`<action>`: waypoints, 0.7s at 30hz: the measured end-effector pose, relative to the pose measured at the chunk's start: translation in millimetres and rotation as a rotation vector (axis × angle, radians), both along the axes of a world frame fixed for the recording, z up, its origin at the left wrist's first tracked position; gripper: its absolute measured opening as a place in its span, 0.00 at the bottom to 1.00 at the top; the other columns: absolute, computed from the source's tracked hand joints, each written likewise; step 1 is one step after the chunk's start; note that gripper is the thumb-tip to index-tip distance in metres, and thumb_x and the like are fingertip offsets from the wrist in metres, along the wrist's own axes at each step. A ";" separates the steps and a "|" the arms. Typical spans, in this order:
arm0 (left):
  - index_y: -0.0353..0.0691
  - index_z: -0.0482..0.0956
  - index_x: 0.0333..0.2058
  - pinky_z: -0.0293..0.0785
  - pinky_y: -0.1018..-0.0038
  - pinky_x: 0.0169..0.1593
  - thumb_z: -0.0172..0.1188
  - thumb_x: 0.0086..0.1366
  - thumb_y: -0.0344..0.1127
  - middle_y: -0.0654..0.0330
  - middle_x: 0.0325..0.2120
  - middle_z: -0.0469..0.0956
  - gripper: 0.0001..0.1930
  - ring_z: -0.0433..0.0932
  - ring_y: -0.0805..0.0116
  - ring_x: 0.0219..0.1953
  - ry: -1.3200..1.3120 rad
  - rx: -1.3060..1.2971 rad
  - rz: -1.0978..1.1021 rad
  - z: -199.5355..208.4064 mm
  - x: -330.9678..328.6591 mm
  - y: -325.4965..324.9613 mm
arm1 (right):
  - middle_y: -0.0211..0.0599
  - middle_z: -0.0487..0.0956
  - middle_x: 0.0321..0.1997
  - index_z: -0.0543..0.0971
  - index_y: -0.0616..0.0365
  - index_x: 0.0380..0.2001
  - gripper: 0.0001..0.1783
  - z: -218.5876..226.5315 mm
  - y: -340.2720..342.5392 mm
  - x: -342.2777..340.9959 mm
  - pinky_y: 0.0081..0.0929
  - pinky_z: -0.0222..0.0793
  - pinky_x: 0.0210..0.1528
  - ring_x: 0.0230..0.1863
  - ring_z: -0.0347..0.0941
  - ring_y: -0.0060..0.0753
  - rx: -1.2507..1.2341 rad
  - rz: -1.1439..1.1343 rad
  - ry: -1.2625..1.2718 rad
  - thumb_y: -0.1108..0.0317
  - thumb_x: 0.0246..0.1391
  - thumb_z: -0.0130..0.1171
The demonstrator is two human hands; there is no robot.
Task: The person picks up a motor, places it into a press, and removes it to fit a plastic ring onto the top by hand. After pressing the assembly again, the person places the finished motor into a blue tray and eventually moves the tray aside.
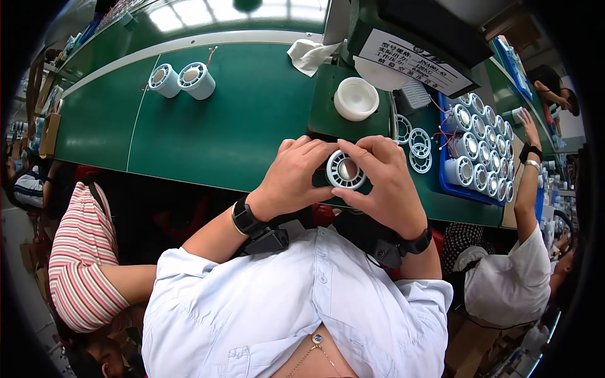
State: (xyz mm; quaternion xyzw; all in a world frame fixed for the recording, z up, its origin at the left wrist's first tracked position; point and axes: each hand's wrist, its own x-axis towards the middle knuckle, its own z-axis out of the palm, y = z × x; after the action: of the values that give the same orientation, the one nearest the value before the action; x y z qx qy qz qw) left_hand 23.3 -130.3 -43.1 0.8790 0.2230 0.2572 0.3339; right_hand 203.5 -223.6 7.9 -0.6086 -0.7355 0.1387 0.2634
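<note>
Between my two hands is a white round housing (338, 178) with a slotted ring and a shiny metal disc at its centre. My left hand (296, 170) closes on its left side, thumb below and fingers above. My right hand (387, 179) grips it from the right in the same way. Just beyond my hands, a white round cup-like holder (356, 99) sits on the green base of a press (321, 116). To its right lie several loose pale-blue slotted rings (420, 143).
A blue tray (449, 173) at the right holds several similar housings with red wires. Two more housings (196, 80) stand at the far left of the green table (208, 138). A white cloth (309, 55) lies near the press head (416, 47). Co-workers sit on both sides; one arm (528, 170) reaches past the tray.
</note>
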 end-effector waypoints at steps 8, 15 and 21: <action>0.43 0.74 0.51 0.62 0.68 0.47 0.73 0.43 0.38 0.62 0.42 0.78 0.33 0.73 0.61 0.43 0.015 -0.011 -0.009 2.4 -1.9 3.1 | 0.36 0.73 0.46 0.77 0.54 0.53 0.38 -7.1 1.1 1.3 0.36 0.60 0.55 0.50 0.68 0.40 0.042 -0.051 -0.031 0.53 0.36 0.75; 0.44 0.75 0.50 0.62 0.68 0.47 0.75 0.43 0.42 0.63 0.43 0.78 0.33 0.73 0.62 0.43 0.030 -0.016 -0.009 6.8 -0.2 0.2 | 0.35 0.73 0.43 0.77 0.54 0.48 0.36 -10.3 -2.6 -4.1 0.36 0.59 0.52 0.47 0.69 0.40 0.079 -0.127 -0.017 0.50 0.35 0.74; 0.44 0.75 0.49 0.62 0.67 0.47 0.75 0.43 0.44 0.63 0.42 0.78 0.32 0.73 0.61 0.43 0.023 -0.008 -0.005 5.5 0.1 -1.0 | 0.36 0.73 0.46 0.76 0.54 0.50 0.38 -11.5 -6.9 -7.3 0.37 0.59 0.55 0.50 0.67 0.39 0.042 -0.173 -0.019 0.49 0.36 0.75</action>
State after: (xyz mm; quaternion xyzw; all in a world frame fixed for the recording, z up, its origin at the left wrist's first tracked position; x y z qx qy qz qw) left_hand 23.3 -131.3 -37.6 0.8812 0.2258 0.2451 0.3354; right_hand 196.2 -230.4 -3.6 -0.6657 -0.6853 0.0942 0.2800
